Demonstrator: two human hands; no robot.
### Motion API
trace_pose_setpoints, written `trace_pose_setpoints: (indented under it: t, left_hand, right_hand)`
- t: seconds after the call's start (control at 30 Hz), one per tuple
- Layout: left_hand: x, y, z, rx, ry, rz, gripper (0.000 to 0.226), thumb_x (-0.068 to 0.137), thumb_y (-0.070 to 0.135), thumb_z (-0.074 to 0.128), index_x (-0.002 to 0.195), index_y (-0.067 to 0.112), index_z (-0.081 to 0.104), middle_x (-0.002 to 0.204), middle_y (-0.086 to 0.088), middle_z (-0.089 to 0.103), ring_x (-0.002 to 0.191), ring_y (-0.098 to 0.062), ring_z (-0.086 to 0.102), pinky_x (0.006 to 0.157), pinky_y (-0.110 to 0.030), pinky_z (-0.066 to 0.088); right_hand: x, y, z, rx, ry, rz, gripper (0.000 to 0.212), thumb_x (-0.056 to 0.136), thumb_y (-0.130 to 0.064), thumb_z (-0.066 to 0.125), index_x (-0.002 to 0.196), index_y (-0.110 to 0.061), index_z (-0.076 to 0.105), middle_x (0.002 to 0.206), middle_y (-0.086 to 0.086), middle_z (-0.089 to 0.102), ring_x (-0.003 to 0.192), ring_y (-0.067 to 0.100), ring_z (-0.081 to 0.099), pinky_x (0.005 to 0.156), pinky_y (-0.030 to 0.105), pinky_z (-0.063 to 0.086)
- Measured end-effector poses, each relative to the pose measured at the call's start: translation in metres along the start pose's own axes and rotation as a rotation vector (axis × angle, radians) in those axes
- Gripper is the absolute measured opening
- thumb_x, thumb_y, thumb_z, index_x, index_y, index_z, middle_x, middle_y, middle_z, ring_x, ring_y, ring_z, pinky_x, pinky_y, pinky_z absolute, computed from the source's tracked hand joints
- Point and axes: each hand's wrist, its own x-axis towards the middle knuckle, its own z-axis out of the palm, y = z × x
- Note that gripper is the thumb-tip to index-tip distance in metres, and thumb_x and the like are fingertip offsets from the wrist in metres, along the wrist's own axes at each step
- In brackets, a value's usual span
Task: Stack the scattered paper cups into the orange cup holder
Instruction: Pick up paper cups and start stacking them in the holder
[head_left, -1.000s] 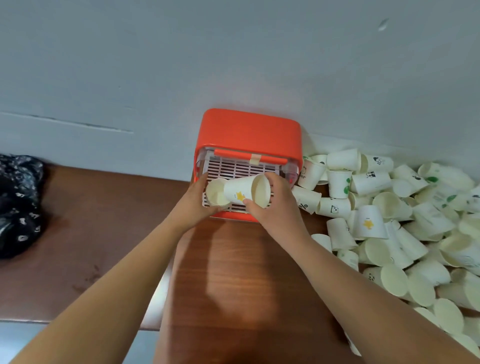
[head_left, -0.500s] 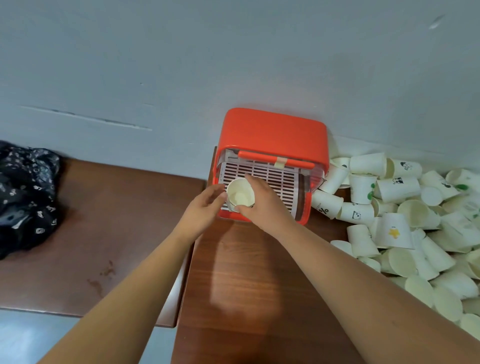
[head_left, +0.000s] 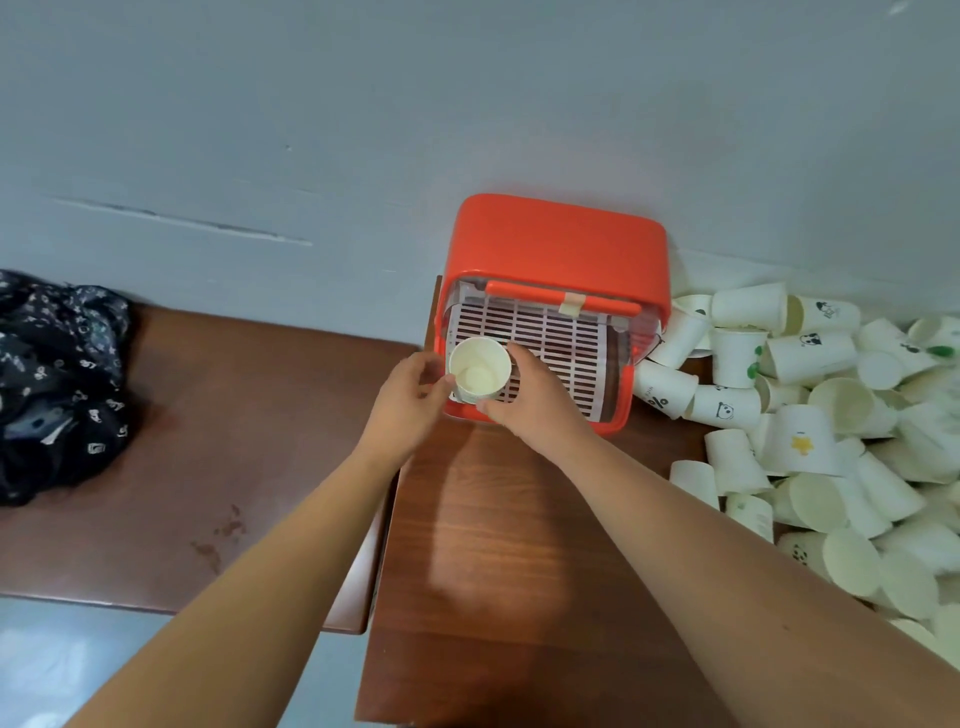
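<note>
The orange cup holder (head_left: 558, 244) stands against the wall, its white slotted tray (head_left: 561, 338) facing me. A white paper cup (head_left: 479, 368) stands upright, mouth up, at the tray's front left corner. My right hand (head_left: 535, 400) grips the cup from the right, thumb curled under its near side. My left hand (head_left: 410, 397) is at the cup's left, fingertips touching its wall. A heap of scattered paper cups (head_left: 826, 415) lies on the table to the right of the holder.
The holder sits on a brown wooden table (head_left: 498, 561). A lower dark brown bench (head_left: 218, 431) adjoins it on the left, with a black patterned cloth (head_left: 52, 379) at its far left end. A grey wall rises behind.
The cup lay sideways between both hands a second ago; it now stands upright at the tray's left corner. The view has shifted left, so the holder and the heap appear further right.
</note>
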Motion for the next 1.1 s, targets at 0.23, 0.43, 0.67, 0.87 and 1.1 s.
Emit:
trace_pose_setpoints:
  t: [0.23, 0.43, 0.67, 0.87, 1.1]
  left_hand:
    - [-0.053, -0.007, 0.022, 0.126, -0.076, 0.100, 0.003, 0.092, 0.018, 0.060, 0.094, 0.020, 0.061, 0.100, 0.004, 0.056, 0.091, -0.002, 0.056, 0.078, -0.012, 0.043]
    - [-0.067, 0.018, 0.093, 0.221, -0.368, 0.231, 0.005, 0.089, 0.017, 0.064, 0.092, 0.016, 0.061, 0.095, 0.001, 0.062, 0.090, -0.016, 0.057, 0.082, -0.031, 0.045]
    - [-0.060, 0.074, 0.190, 0.472, -0.572, 0.542, 0.047, 0.087, -0.001, 0.055, 0.131, 0.013, 0.056, 0.134, -0.004, 0.051, 0.127, -0.020, 0.047, 0.109, -0.029, 0.036]
    - [-0.047, 0.088, 0.254, 0.823, -0.704, 0.945, 0.064, 0.077, 0.001, 0.067, 0.138, 0.015, 0.054, 0.153, -0.012, 0.040, 0.143, -0.033, 0.034, 0.109, -0.050, 0.038]
    - [-0.042, 0.081, 0.266, 1.118, -0.728, 1.037, 0.060, 0.096, 0.016, 0.052, 0.150, 0.037, 0.036, 0.154, -0.007, 0.037, 0.143, -0.030, 0.029, 0.113, -0.043, 0.023]
  right_hand:
    - [-0.089, 0.061, -0.048, -0.214, 0.174, 0.031, 0.044, 0.090, -0.033, 0.063, 0.130, -0.016, 0.054, 0.128, -0.001, 0.052, 0.120, 0.015, 0.050, 0.102, 0.035, 0.046]
    - [-0.175, 0.146, -0.091, -0.305, 0.286, 0.353, 0.044, 0.087, -0.028, 0.066, 0.126, -0.011, 0.056, 0.126, 0.007, 0.051, 0.116, 0.026, 0.050, 0.098, 0.039, 0.042]
    - [-0.206, 0.207, -0.118, -0.314, 0.283, 0.506, 0.055, 0.088, -0.038, 0.065, 0.133, -0.009, 0.050, 0.125, 0.012, 0.049, 0.114, 0.029, 0.050, 0.095, 0.039, 0.046]
    - [-0.187, 0.234, -0.104, -0.308, 0.263, 0.526, 0.049, 0.095, -0.039, 0.052, 0.127, -0.002, 0.048, 0.121, 0.016, 0.051, 0.110, 0.031, 0.051, 0.088, 0.041, 0.047]
    - [-0.172, 0.257, -0.095, -0.381, 0.174, 0.462, 0.057, 0.091, -0.039, 0.060, 0.131, -0.004, 0.039, 0.128, 0.016, 0.047, 0.111, 0.033, 0.052, 0.087, 0.041, 0.046]
